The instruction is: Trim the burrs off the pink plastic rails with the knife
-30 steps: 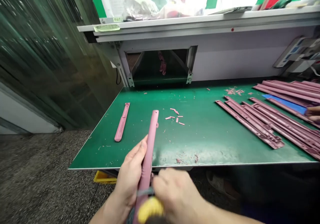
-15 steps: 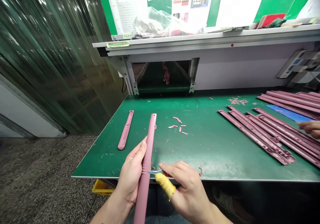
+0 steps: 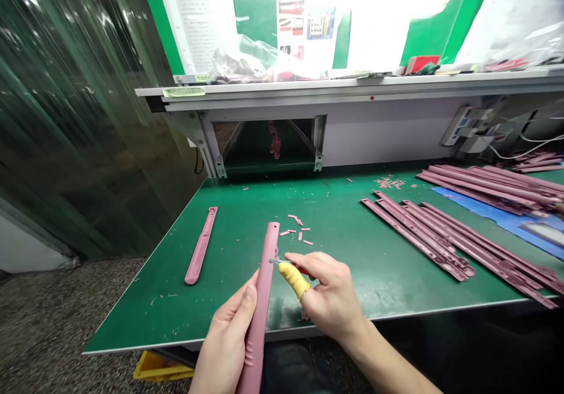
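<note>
My left hand [image 3: 232,329] is wrapped round a long pink plastic part [image 3: 265,282], which slants up and away from me over the table's front edge. In my right hand [image 3: 326,285] is a small knife [image 3: 279,261]; its blade touches the right side of the pink part near the upper end. A yellow cover sits on my right thumb, and part of a red handle shows under the fingers. Several small pink slivers [image 3: 300,235] lie just beyond the blade. A shorter pink piece [image 3: 201,247] lies to the left.
Long pink parts [image 3: 418,238] are laid side by side at the right of the green table [image 3: 145,306]. Another pile [image 3: 489,182] rests by a blue sheet [image 3: 497,215]. Pink scraps [image 3: 390,182] lie at the back. A shelf [image 3: 282,91] spans above; a yellow bin [image 3: 161,367] stands below.
The knife and my right hand have moved up along the pink part, from its ridges to near its upper end. The view has turned right, and the other person's hand at the right edge is gone.
</note>
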A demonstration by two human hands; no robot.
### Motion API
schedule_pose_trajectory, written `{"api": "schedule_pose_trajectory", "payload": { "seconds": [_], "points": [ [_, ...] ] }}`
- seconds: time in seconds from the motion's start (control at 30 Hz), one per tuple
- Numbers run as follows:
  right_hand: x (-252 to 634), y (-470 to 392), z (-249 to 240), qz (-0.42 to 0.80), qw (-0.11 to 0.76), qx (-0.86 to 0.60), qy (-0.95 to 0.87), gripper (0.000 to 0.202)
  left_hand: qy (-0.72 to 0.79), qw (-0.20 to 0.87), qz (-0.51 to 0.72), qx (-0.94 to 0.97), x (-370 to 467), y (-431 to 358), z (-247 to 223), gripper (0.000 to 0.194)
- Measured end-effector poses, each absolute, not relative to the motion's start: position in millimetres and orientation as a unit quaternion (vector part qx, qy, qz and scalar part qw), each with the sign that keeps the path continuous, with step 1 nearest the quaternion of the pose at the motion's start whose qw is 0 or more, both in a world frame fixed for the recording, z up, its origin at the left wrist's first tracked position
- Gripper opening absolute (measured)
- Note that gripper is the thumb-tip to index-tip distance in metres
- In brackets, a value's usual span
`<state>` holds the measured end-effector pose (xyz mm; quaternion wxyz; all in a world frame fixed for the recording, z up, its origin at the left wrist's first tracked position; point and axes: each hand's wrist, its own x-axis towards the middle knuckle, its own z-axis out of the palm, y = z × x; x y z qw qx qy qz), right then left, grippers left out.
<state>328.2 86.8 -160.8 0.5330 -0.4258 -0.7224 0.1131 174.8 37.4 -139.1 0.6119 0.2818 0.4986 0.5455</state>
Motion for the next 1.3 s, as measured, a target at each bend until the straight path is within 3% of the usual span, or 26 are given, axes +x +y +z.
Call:
{"api": "schedule_pose_trajectory", "payload": {
  "seconds": [0.17, 0.27, 0.4, 0.47, 0.67, 0.93, 1.13, 1.3],
  "points": [
    [345.5, 111.1, -147.3, 0.088, 0.572, -0.471, -0.666, 0.023, 0.463, 0.671, 0.5, 0.294, 173.5, 27.5, -156.4, 0.061],
    [351.4, 110.3, -147.1, 0.162, 0.562, -0.461, -0.667, 0.028, 0.436, 0.678, 0.508, 0.303, 167.5, 26.7, -165.3, 0.066],
    [344.4, 93.6, -159.2, 0.225, 0.482, -0.441, -0.723, 0.03, 0.497, 0.631, 0.522, 0.289, 160.1, 34.9, -165.8, 0.05],
    [336.3, 88.1, -165.7, 0.199, 0.448, -0.432, -0.757, 0.031, 0.519, 0.617, 0.519, 0.285, 160.3, 37.2, -164.6, 0.048],
    [319.6, 97.3, -164.8, 0.058, 0.366, -0.433, -0.822, 0.061, 0.512, 0.649, 0.49, 0.277, 164.8, 29.0, -170.4, 0.06],
    [319.5, 99.5, -159.5, -0.037, 0.301, -0.447, -0.842, 0.054, 0.397, 0.693, 0.562, 0.216, 164.6, 29.8, -170.2, 0.028],
    [299.3, 55.9, -173.9, 0.002, 0.293, -0.374, -0.88, 0.038, 0.387, 0.671, 0.556, 0.301, 157.6, 46.6, -167.4, 0.031],
    [266.8, -11.8, -225.6, 0.036, 0.294, -0.261, -0.919, 0.038, 0.373, 0.628, 0.617, 0.292, 146.0, 84.1, -165.1, 0.033]
  ]
}}
